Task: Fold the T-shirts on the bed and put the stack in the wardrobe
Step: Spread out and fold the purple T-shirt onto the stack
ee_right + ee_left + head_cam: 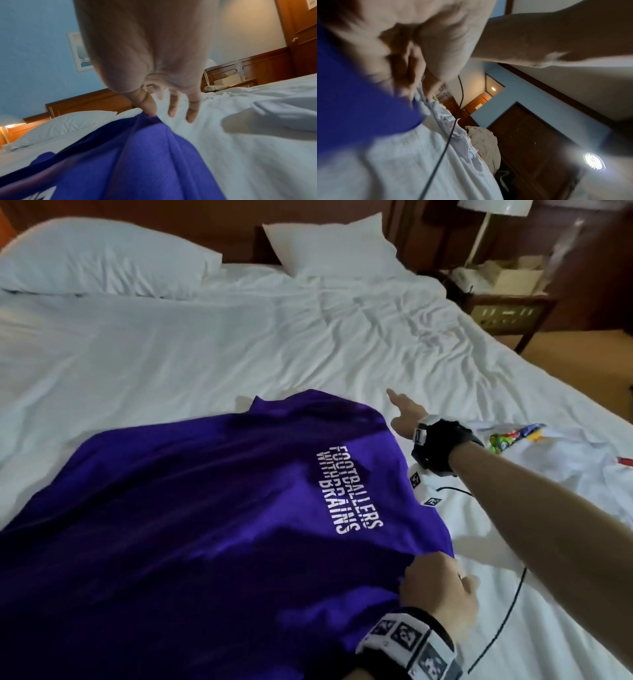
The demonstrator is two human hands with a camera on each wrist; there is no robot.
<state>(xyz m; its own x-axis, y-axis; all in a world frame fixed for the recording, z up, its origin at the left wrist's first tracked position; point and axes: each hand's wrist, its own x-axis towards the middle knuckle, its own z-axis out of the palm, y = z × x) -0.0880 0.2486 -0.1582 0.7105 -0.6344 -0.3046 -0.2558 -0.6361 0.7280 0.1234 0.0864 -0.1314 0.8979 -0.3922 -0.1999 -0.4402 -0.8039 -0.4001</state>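
Note:
A purple T-shirt (205,525) with white lettering is spread over the near half of the white bed (171,354). My right hand (404,416) reaches to its far right corner. In the right wrist view the thumb and a finger pinch the purple cloth (137,162), and the other fingers (192,112) point straight down. My left hand (442,587) grips the shirt's near right edge with curled fingers. In the blurred left wrist view it (402,54) sits against the purple fabric (351,101).
A crumpled white T-shirt (548,460) with a colourful print lies on the bed to the right. A black cable (507,611) trails over the sheet. Two pillows (102,261) lie at the headboard. A nightstand (507,302) with a lamp stands at the far right.

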